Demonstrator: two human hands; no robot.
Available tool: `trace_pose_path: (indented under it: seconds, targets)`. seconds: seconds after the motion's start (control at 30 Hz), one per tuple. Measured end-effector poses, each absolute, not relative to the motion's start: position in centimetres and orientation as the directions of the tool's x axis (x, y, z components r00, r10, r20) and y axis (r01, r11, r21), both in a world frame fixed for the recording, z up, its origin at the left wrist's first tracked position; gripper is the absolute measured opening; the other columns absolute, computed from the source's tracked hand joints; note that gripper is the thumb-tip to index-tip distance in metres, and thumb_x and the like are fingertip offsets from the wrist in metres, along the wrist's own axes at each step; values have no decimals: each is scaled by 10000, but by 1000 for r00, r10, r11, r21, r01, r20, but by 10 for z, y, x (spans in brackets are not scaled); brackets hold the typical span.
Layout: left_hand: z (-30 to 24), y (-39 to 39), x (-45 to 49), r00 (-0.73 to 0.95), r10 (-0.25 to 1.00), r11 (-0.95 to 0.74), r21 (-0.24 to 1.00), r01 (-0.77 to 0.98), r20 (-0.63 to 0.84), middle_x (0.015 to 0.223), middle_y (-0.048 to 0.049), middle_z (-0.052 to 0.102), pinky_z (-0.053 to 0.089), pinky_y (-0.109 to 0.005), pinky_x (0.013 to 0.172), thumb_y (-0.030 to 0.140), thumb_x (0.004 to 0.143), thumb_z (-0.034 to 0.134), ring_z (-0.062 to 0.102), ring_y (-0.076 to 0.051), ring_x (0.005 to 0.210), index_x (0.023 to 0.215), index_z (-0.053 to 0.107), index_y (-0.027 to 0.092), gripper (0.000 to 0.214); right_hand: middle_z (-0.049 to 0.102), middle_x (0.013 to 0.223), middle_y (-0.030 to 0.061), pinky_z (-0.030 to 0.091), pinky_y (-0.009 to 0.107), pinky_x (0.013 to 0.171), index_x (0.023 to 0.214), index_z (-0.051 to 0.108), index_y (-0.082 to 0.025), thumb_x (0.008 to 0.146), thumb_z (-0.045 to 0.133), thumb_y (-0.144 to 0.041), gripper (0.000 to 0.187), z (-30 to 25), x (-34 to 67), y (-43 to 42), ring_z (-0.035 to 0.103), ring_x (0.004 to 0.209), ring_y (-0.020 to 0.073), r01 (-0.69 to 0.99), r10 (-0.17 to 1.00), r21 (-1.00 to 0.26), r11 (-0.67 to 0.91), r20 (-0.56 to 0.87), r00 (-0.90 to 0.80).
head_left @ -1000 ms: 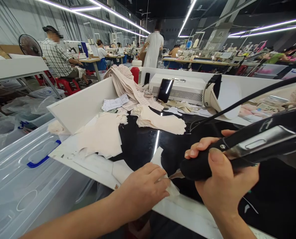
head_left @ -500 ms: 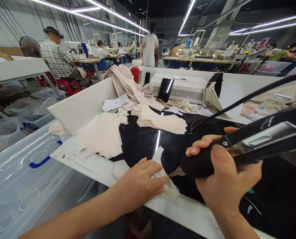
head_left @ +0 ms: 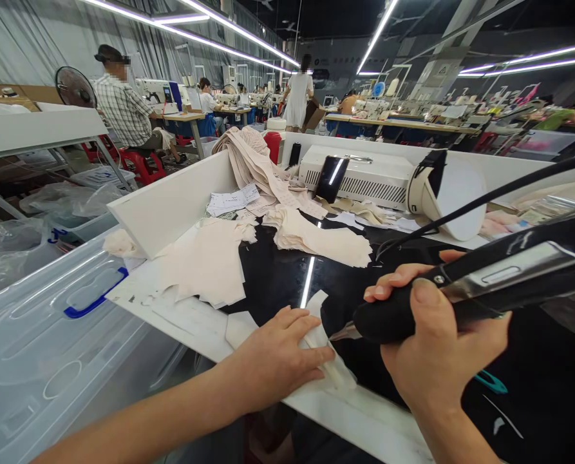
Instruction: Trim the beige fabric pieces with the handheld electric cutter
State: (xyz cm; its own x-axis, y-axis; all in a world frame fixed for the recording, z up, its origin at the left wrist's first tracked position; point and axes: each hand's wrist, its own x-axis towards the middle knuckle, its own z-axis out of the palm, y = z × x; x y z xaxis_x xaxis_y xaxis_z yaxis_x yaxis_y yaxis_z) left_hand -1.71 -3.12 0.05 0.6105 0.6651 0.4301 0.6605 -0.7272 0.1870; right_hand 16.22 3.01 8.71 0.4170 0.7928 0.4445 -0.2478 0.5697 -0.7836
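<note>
Strip lights (head_left: 377, 37) hang above sewing machines (head_left: 152, 93); the right hand (head_left: 439, 341) grips a black tool (head_left: 499, 277) over the glossy tabletop (head_left: 268, 290), the left hand (head_left: 283, 361) covers pale fabric (head_left: 341, 372), clasp unclear

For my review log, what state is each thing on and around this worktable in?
Left hand: resting on thin cream cloth piece
Right hand: wrapped around black handheld tool with silver plate
Black handheld tool: held slanted; running or not, unclear
Black smartphone: tilted up, screen dark
Clear plastic bin with blue handle: lid on
Cream cloth stacks: lying unevenly piled
</note>
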Motion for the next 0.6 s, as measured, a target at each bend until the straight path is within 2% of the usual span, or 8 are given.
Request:
trace_pose_path:
  seconds: [0.13,0.27,0.4,0.47,0.53,0.6]
  targets:
    - [1,-30,-18,621,668,-726,176,664,410,1515,-187,706,601,-582,1237,391,1132,776,700,-371,1450,1393,780,255,293,750,698,-108,630,302,520,1112,631,-272,717,898,-268,476,88,159,34,666,515,160,-265,787,-770,580,447,425]
    - [4,-36,-12,618,680,-710,143,690,395,1504,-187,719,598,-555,1235,405,1097,829,710,-368,1434,1394,776,247,340,758,713,-102,642,307,547,1126,634,-269,728,906,-261,483,84,157,35,667,516,156,-252,790,-777,577,453,413]
    - [1,-56,1,591,695,-671,72,738,410,1537,-222,717,615,-576,1206,571,1024,891,724,-404,1419,1462,732,210,589,764,731,-87,647,317,557,1117,648,-263,754,915,-258,451,83,162,29,683,539,165,-242,801,-790,564,451,394]
    - [1,-65,6,585,692,-661,45,749,424,1557,-234,714,621,-555,1200,635,1041,849,719,-394,1435,1506,702,192,659,760,721,-85,643,324,546,1124,660,-260,749,913,-253,452,84,166,24,675,531,172,-238,799,-787,569,460,388]
    - [6,-65,6,596,667,-670,9,743,447,1507,-222,748,615,-479,1215,573,1130,753,729,-338,1419,1476,713,152,546,757,715,-84,640,332,536,1127,668,-260,743,918,-257,458,85,170,21,664,521,177,-234,793,-783,577,468,390]
    - [14,-56,1,610,638,-691,-1,723,469,1403,-194,792,604,-413,1227,422,1206,654,750,-282,1357,1366,751,111,363,757,713,-80,634,335,528,1127,674,-260,742,929,-268,462,84,172,20,659,519,180,-235,789,-778,582,471,395]
